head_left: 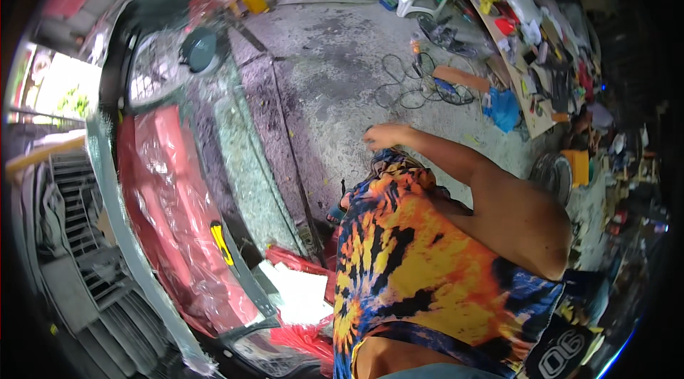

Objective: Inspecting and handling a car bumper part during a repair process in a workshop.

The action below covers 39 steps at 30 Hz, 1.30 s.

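My right hand is reached out in the middle of the view, fingers curled over or just beside the dark top end of a tie-dye orange, black and blue garment; what it holds is too small to make out. My left hand is not visible. To the left stands a large grey vehicle body panel, with red plastic-wrapped sections, a dark round cap, a yellow-and-black object and a white sheet at its lower end. A sandalled foot shows below the hand.
Coiled cables and an orange board lie on the concrete floor. A cluttered board of tools, a blue bag and a tyre are at right. A white chair stands at back; metal racking is at left.
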### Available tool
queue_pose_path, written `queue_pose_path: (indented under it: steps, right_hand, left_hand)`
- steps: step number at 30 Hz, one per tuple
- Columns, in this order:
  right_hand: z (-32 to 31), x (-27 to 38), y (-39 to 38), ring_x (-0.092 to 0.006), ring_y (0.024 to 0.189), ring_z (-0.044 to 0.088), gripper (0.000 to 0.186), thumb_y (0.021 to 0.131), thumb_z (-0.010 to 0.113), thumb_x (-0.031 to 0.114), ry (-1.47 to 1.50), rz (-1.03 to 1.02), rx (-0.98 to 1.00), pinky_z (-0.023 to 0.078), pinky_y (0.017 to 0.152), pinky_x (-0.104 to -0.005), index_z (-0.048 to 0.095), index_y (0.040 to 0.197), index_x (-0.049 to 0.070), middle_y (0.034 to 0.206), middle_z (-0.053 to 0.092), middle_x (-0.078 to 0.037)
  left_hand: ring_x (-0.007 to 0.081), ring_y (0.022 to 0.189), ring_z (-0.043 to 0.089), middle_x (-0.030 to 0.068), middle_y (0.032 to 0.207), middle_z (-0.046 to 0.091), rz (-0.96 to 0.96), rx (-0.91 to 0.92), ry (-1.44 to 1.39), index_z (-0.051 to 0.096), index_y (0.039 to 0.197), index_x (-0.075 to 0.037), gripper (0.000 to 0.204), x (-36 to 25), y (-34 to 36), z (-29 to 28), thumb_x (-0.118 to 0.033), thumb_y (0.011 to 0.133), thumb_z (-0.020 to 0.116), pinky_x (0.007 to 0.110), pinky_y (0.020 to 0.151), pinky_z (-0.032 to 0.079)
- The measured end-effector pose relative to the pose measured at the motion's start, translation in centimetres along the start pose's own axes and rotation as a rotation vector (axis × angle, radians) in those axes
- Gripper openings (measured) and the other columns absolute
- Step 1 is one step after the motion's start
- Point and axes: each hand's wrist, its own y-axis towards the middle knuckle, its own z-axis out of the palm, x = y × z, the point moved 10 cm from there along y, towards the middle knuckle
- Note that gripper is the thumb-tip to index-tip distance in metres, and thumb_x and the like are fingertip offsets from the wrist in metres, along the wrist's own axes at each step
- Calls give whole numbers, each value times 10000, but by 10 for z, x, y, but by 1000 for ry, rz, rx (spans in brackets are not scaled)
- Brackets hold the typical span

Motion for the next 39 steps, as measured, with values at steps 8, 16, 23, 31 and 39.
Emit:
queue_pose_path:
  steps: [8, 16, 23, 31, 39]
  right_hand:
    - [-35, 1, 25, -336, 1020, 614, 364, 809, 608, 301, 25, -248, 65, 485, 827, -464, 630, 1086, 66, 1055, 654, -163]
    - [-100, -34, 114, -309, 822, 657, 295, 776, 655, 337, -123, -462, -219, 501, 700, -447, 685, 906, 74, 849, 689, -128]
    - [-37, -125, -67, -280, 832, 657, 350, 791, 641, 370, 640, -169, -590, 512, 707, -442, 660, 1004, 94, 929, 678, -110]
    - [-167, -254, -126, -246, 844, 658, 426, 808, 625, 408, 1451, 93, -1021, 526, 714, -436, 632, 1117, 116, 1021, 665, -90]
    - [-189, -240, -215, -158, 1295, 407, 587, 994, 314, 533, 1971, -36, -1571, 297, 1076, -389, 475, 1340, 86, 1370, 480, -45]
  left_hand:
    - [256, 686, 639, 195, 768, 631, 115, -71, 344, 628, 859, 26, 336, -157, 23, 11, -305, 896, 580, 401, 596, 465]
    - [319, 1277, 445, 210, 1362, 489, 1298, 167, 264, 525, 1269, 49, 412, -793, -128, 177, -233, 994, 405, 387, 1085, 295]
    - [390, 1102, 536, 197, 1198, 594, 1813, 345, 841, 555, 1248, 2, 471, -850, -167, 295, -330, 937, 433, 453, 1014, 362]
    - [394, 1340, 335, 180, 1433, 407, 2151, 439, 753, 505, 1335, -57, 471, -886, -162, 351, -334, 978, 373, 516, 1099, 225]
    - [309, 1444, 101, 141, 1535, 246, 1513, 693, 288, 387, 1428, -92, 550, -960, -164, 460, -438, 1003, 345, 472, 1151, 103]
